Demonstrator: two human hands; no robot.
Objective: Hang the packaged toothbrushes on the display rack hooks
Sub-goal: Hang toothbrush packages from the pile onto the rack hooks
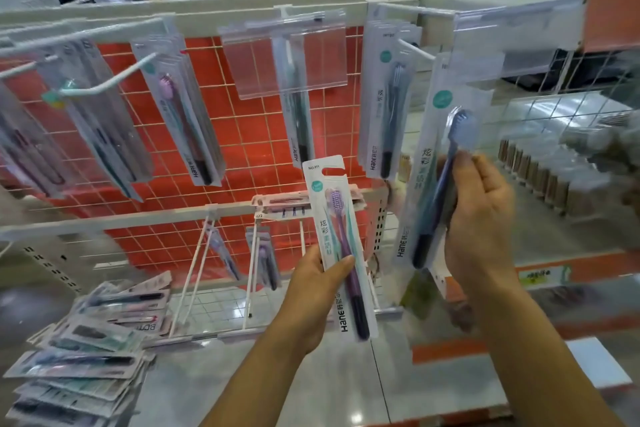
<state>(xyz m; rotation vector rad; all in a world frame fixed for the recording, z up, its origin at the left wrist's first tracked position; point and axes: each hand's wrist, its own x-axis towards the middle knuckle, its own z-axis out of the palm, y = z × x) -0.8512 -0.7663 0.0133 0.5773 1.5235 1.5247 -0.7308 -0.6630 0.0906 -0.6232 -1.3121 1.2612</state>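
Note:
My left hand [317, 291] grips a packaged purple toothbrush [337, 239] by its lower half, held upright below the rack's middle. My right hand [481, 218] holds a packaged blue toothbrush [436, 163], raised at the right, its top near a white hook [415, 49]. The display rack [214, 135] is a red wire grid with white hooks. Packaged toothbrushes hang on several hooks: a pink one [180, 115], a dark one [298, 121] and a stack [388, 108] beside my right hand. One white hook [114, 78] at the left sticks out bare.
A loose pile of packaged toothbrushes [93, 347] lies at the lower left. A lower row of hooks [256, 253] holds a few packs. A clear price-tag holder [284, 59] hangs at the top middle. An orange-edged shelf [554, 274] stands to the right. People stand behind the rack.

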